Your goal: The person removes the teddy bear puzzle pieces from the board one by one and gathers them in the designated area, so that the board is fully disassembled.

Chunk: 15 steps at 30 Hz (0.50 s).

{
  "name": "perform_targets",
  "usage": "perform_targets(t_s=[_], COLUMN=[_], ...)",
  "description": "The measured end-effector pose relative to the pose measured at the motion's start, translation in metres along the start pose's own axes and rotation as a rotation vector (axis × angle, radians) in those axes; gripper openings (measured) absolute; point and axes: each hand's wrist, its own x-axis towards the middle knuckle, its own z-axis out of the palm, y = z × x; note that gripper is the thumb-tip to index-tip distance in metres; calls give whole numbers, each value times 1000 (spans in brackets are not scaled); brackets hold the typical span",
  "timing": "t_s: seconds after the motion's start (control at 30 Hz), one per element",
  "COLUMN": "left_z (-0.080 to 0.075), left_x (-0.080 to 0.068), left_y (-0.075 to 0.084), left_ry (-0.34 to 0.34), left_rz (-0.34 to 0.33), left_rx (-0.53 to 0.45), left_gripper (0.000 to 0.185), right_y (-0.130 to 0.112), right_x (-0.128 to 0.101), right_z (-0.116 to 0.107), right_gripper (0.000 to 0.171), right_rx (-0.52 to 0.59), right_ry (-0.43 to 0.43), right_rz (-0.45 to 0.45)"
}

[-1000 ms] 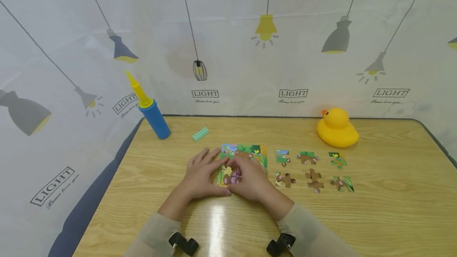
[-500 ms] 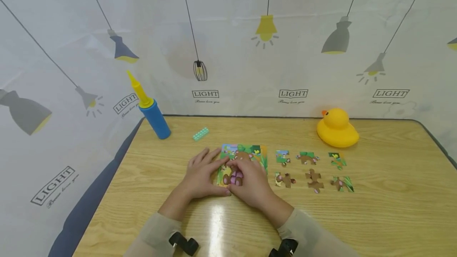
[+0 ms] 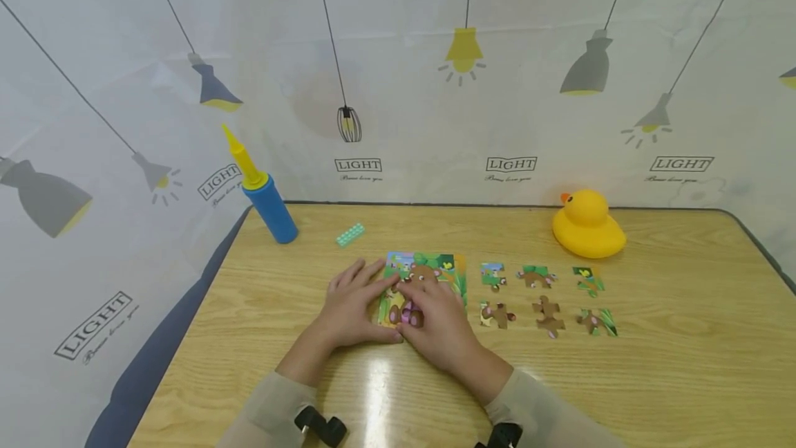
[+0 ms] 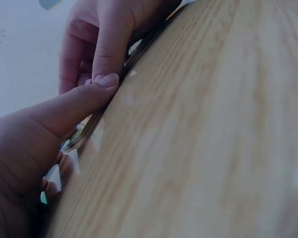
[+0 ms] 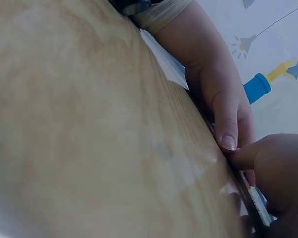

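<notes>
A small jigsaw puzzle (image 3: 446, 263) with a brown bear picture lies on the table, partly hidden under both hands. My left hand (image 3: 352, 308) rests along its left side with fingers spread, the thumb at the front edge. My right hand (image 3: 443, 327) lies over the right part, index fingertip on the bear picture and thumb at the front edge. Between that thumb and index finger, the bear's feet show. In the left wrist view, the tips of the left thumb (image 4: 97, 91) and right thumb (image 4: 108, 54) meet at the puzzle's edge.
Several loose puzzle pieces (image 3: 547, 313) lie in two rows right of the puzzle. A yellow rubber duck (image 3: 587, 227) sits at the back right. A blue and yellow hand pump (image 3: 271, 209) stands at the back left, near a mint toy brick (image 3: 350, 234).
My right index finger has straightened and the hand has turned slightly, uncovering more of the bear. The right wrist has shifted a little towards the front. My left hand stays put.
</notes>
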Motion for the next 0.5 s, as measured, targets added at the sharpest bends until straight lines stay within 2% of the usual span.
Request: perform_targets(t_s=[0.17, 0.33, 0.5], left_z=[-1, -2, -2], left_x=[-1, -1, -2], left_y=[0, 1, 1], left_ry=[-4, 3, 2], left_rz=[2, 4, 7], left_rx=[19, 28, 18], left_gripper=[110, 110, 109], right_y=[0, 0, 3], right_x=[-9, -18, -29], right_z=[0, -3, -10], right_gripper=[62, 68, 54], right_rx=[-12, -20, -15], right_ry=[87, 142, 164], right_rz=[-81, -118, -152])
